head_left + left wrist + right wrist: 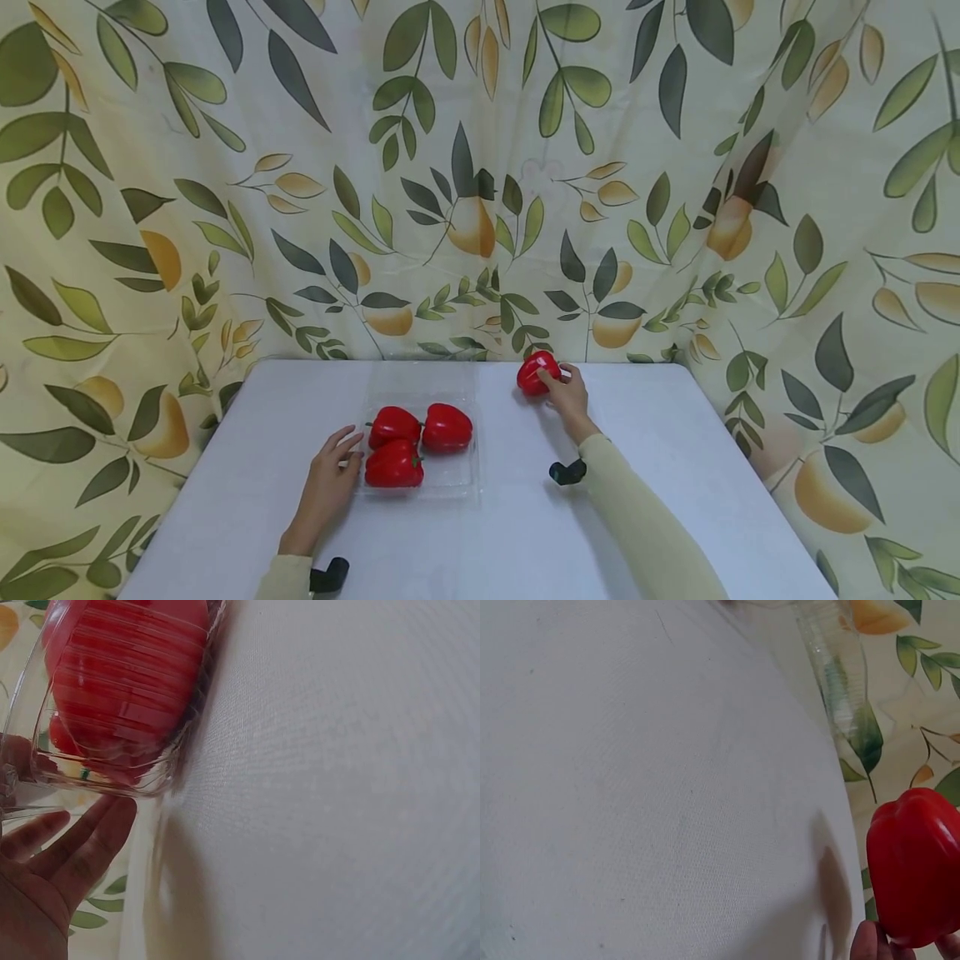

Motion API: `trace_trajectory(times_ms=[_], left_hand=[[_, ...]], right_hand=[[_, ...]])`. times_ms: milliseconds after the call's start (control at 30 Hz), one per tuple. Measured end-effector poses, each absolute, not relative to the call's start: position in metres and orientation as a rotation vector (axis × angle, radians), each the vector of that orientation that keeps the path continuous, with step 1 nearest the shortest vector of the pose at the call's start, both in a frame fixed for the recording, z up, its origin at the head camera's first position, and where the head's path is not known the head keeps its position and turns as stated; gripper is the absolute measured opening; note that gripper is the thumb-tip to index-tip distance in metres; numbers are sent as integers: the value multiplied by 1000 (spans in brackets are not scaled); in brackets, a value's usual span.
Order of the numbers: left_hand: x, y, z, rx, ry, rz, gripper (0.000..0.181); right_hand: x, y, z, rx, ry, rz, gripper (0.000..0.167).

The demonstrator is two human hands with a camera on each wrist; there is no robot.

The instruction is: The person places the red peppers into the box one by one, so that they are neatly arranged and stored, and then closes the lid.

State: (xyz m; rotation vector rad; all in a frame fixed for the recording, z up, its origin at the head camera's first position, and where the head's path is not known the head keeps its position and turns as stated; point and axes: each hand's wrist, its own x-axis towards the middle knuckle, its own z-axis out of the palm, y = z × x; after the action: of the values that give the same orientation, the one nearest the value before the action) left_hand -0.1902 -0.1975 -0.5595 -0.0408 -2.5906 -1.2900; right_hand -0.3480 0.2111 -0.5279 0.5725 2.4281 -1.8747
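Note:
In the head view, a clear plastic container (452,483) lies on the table with three red bell peppers (394,463) in it. My left hand (330,479) is at the container's left side, its fingers extended against or close beside the wall. The left wrist view shows those fingers (112,825) by the clear wall, with red behind the plastic. Near the table's back edge, my right hand (570,400) grips another red bell pepper (537,372). In the right wrist view that bell pepper (916,866) is held by fingertips at its lower end.
The container's clear lid (420,375) stands open toward the back of the white table (517,533). A leaf-and-fruit patterned curtain (480,167) hangs behind the table and along both sides. Dark straps (567,472) sit at the wrists.

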Motion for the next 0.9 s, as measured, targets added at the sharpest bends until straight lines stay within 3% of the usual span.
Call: trace_trajectory(times_ms=[367,900], left_hand=[[-187,-195,-563,-54,-2615,-1266,38],[-188,-199,-561,-74,-2598,-1250,37]], right_hand=[[-332,220,-532,585,2411,-1901,75],[-315,214,-520,461,2399,-1935,79]])
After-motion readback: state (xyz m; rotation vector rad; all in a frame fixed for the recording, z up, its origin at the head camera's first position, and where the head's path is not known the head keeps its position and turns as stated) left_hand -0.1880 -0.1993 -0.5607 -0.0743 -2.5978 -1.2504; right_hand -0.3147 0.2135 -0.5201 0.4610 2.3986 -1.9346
